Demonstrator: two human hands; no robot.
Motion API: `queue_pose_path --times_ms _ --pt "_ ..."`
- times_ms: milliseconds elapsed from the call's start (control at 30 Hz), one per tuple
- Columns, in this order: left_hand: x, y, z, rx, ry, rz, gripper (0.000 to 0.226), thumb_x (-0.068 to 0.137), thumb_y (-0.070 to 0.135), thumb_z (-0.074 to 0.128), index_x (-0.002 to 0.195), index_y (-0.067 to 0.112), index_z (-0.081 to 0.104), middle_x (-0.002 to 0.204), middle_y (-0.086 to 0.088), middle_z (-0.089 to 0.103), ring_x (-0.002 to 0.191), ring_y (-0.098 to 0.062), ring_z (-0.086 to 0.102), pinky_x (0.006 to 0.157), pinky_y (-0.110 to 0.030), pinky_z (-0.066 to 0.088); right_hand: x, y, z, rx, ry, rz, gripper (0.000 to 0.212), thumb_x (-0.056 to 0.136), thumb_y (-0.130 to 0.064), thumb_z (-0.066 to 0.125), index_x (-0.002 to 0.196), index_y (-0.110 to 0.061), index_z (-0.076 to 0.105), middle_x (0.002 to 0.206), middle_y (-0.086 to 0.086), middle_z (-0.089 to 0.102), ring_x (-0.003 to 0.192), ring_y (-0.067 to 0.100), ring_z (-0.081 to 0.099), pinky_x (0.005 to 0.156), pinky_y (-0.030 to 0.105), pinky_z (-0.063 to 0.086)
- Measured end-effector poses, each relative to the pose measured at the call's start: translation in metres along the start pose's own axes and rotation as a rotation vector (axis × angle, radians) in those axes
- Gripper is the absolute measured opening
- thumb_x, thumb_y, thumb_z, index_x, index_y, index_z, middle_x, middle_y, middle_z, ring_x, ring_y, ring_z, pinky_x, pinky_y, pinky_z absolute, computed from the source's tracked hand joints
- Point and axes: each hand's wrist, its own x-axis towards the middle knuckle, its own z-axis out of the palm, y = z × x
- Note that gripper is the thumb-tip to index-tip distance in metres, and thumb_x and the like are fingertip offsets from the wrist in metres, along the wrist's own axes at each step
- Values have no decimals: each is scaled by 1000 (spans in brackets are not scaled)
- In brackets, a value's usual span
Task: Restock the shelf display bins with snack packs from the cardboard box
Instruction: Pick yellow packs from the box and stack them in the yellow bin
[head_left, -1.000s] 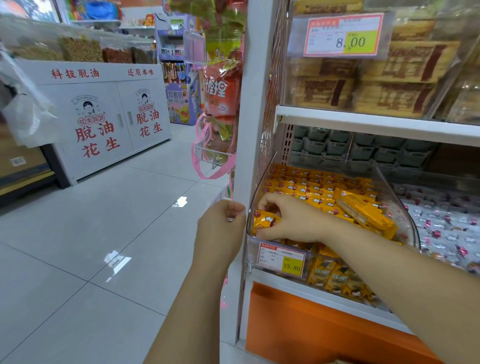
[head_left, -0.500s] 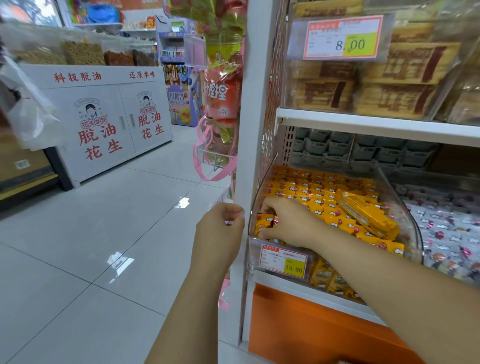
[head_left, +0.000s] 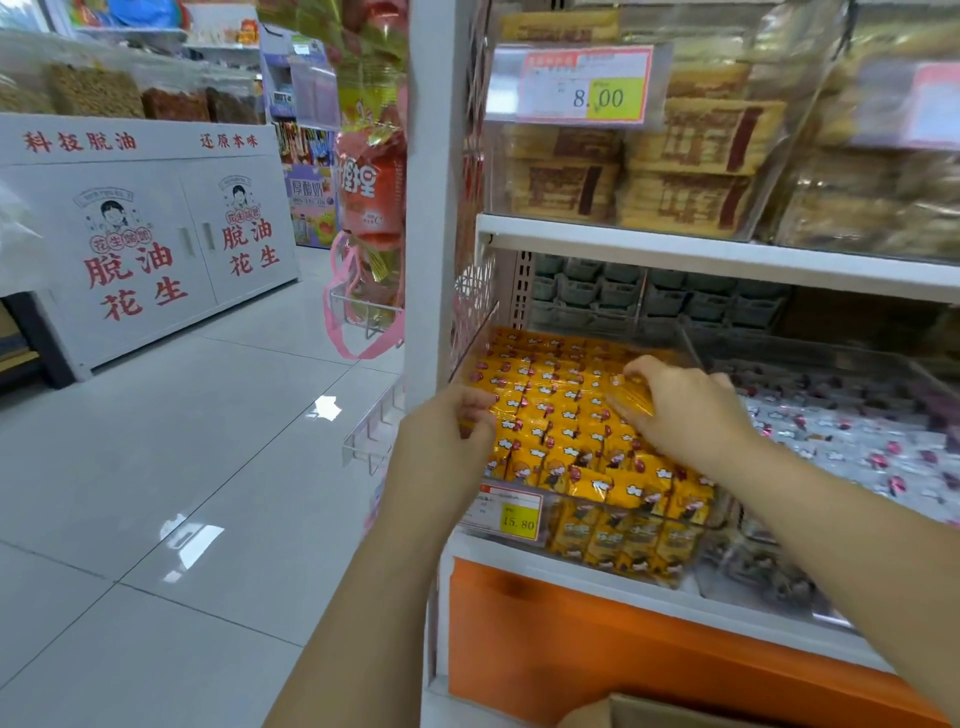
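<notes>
A clear display bin (head_left: 519, 512) on the lower shelf is filled with rows of yellow snack packs (head_left: 550, 410). My right hand (head_left: 685, 415) reaches into the bin's right side, and its fingers curl round a small stack of yellow packs (head_left: 631, 396) lying on top of the rows. My left hand (head_left: 441, 441) is at the bin's left edge, fingers curled over its clear side wall. A corner of the cardboard box (head_left: 649, 712) shows at the bottom edge.
A neighbouring bin (head_left: 852, 447) to the right holds silver-pink packs. Above, a shelf (head_left: 727, 249) carries brown packs behind a price tag reading 8.00. A white upright post (head_left: 431, 260) stands left of the bins. Tiled aisle floor (head_left: 182, 493) stretches left toward a white cabinet (head_left: 145, 249).
My right hand has left the bin's front-left corner and moved back and right onto the stack of yellow packs. My left hand stays at the bin's left edge.
</notes>
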Motion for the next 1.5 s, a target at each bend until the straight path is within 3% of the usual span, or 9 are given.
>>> queue_pose_path --times_ms 167,367,667,767,967,1100,1167,1333,1500 --pt "0 18 17 -25 -136 51 16 94 25 56 109 24 62 95 10 65 80 -7 65 70 -18 49 -8 -6 -16 298 157 -162 43 88 -36 64 128 -28 52 116 -7 60 105 16 57 104 40 38" --pt "-11 44 23 -483 -526 -39 43 81 52 56 115 25 58 104 3 70 90 -12 71 80 -29 58 -42 -15 -34 549 222 -424 31 73 -24 70 100 -26 55 96 -15 48 82 0 48 70 12 40" --pt "-7 35 19 -614 -394 -68 22 91 24 61 112 25 53 99 0 73 97 -16 69 81 -32 56 -50 -3 -54 783 -101 -373 53 79 -8 73 107 -45 49 107 -16 60 80 7 61 69 21 52" --pt "-7 36 24 -592 -361 -53 24 84 29 64 106 27 54 101 -9 68 96 -19 68 81 -33 56 -49 -3 -53 721 -91 -377 49 79 -7 73 104 -43 52 99 -13 62 77 6 60 69 19 51" --pt "-2 36 16 -500 -101 -1 16 86 15 59 91 30 57 85 11 63 88 -13 63 76 -32 53 -43 2 -43 464 -122 -311 33 83 -28 71 112 -36 56 103 -14 62 71 0 56 66 15 47" --pt "1 33 6 -449 56 4 20 89 11 56 100 28 56 92 10 65 84 -4 65 71 -27 53 -50 -5 -27 114 -282 -333 45 85 -50 62 127 -36 54 122 -14 60 109 5 52 100 33 32" --pt "0 34 5 -421 61 22 21 90 13 56 103 28 56 95 11 65 87 -1 62 74 -26 51 -49 -11 -19 68 -256 -326 46 85 -55 59 127 -37 54 123 -15 58 119 10 45 102 34 18" --pt "-3 30 6 -346 5 41 19 91 15 58 106 27 57 92 12 67 83 0 65 64 -14 48 -29 -15 -6 172 -353 -327 34 81 -54 64 109 -34 66 107 -15 66 102 8 57 100 39 38" --pt "-2 28 4 -342 -23 39 21 91 13 58 109 25 58 95 9 68 89 -6 66 71 -20 51 -17 -6 4 -5 -159 -339 30 85 -54 59 107 -36 65 106 -16 64 101 10 45 93 35 28"
